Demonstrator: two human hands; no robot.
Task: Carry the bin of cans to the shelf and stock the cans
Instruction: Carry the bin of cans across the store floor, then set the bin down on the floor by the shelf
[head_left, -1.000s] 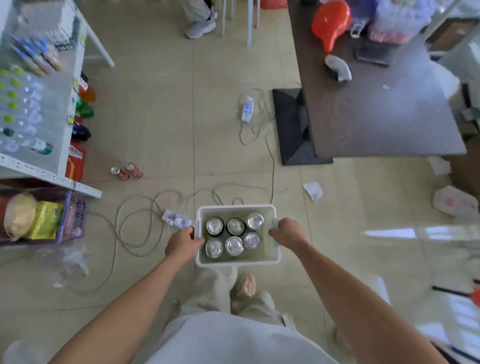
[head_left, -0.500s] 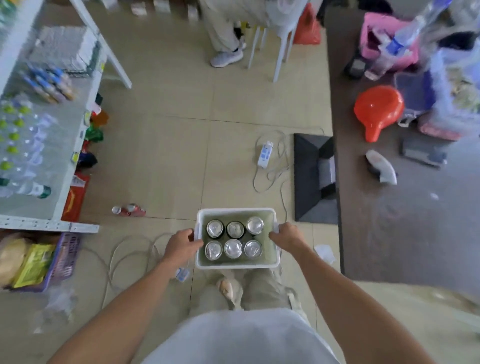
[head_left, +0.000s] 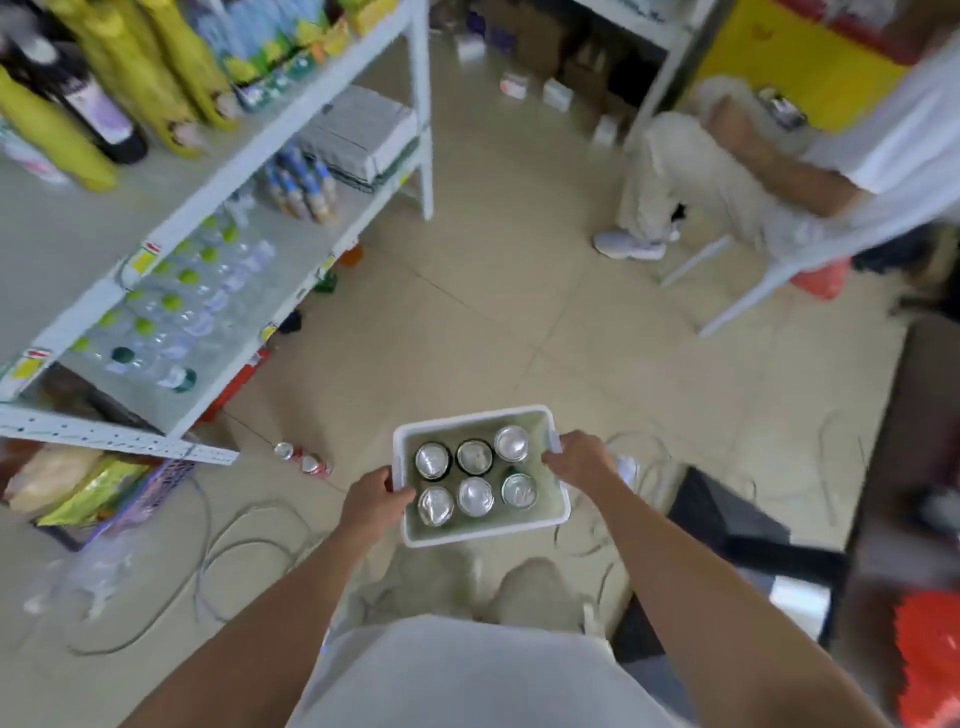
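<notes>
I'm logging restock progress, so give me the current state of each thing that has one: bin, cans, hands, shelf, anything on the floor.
bin: lifted off the floor, held level at both short sides
cans in the bin: six, upright, two rows of three
left hand: gripping the bin's rim
right hand: gripping the bin's rim
shelf: stocked with bottles
two cans on the floor: lying on their sides
cables: loose, tangled

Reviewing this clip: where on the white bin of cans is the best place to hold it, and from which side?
Grip the white bin by its two short ends, left hand and right hand coming in from opposite sides. Its raised rim gives purchase, and the six upright cans stay level.
</notes>
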